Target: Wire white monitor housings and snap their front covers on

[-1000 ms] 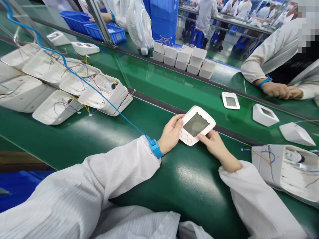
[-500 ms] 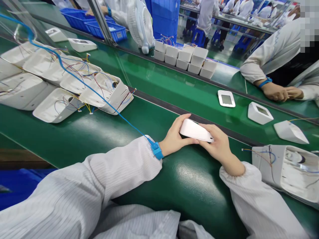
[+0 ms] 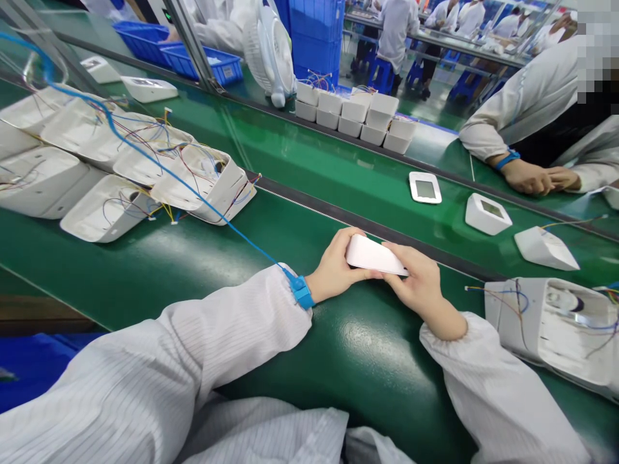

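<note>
A small white wedge-shaped casing (image 3: pixel 374 255) is held up between both hands above the green work surface (image 3: pixel 377 341). My left hand (image 3: pixel 336 267) grips its left end, thumb below and fingers over the top; a blue wrist strap (image 3: pixel 302 292) with a cord is on that wrist. At the casing's right end my right hand (image 3: pixel 416 278) is closed on it, thumb underneath near its lower edge. The casing's far face is hidden from view.
White open housings with wires (image 3: pixel 193 183) lie at left; another housing (image 3: pixel 556 328) lies at right. Beyond a dark rail, a green belt (image 3: pixel 314 161) carries white units with screens (image 3: pixel 425 187). Across it are stacked white casings (image 3: pixel 348 113), a fan (image 3: pixel 271 51) and a person's hands (image 3: pixel 536 177).
The units on the far belt at right have shifted left. The casing has turned slightly in my hands, which have moved a little left in view.
</note>
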`<state>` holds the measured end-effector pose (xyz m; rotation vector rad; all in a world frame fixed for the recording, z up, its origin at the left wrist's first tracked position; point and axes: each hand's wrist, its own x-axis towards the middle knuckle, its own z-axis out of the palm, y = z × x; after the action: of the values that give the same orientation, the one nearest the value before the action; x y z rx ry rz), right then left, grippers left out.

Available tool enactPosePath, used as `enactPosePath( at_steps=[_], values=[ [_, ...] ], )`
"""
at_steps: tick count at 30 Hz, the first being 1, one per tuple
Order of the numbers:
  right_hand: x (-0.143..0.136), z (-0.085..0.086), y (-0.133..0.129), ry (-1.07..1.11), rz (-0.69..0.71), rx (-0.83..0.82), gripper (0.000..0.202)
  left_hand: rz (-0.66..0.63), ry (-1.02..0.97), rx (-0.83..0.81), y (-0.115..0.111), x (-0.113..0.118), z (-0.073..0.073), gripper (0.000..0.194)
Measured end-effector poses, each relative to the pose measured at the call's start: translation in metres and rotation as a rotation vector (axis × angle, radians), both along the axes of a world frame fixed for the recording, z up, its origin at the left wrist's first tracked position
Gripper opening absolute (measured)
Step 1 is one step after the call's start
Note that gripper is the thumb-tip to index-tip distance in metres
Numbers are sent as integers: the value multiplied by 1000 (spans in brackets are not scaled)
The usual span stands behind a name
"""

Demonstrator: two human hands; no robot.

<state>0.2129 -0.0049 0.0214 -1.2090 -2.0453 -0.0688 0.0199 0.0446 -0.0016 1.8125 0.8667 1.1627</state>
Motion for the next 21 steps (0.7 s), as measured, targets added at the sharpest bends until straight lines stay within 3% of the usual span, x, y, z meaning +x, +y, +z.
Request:
enactPosePath(
  at_steps=[21],
  values=[
    [-1, -1, -2, 21, -61, -12, 36, 18, 40, 35, -1, 1, 2, 71]
  ],
)
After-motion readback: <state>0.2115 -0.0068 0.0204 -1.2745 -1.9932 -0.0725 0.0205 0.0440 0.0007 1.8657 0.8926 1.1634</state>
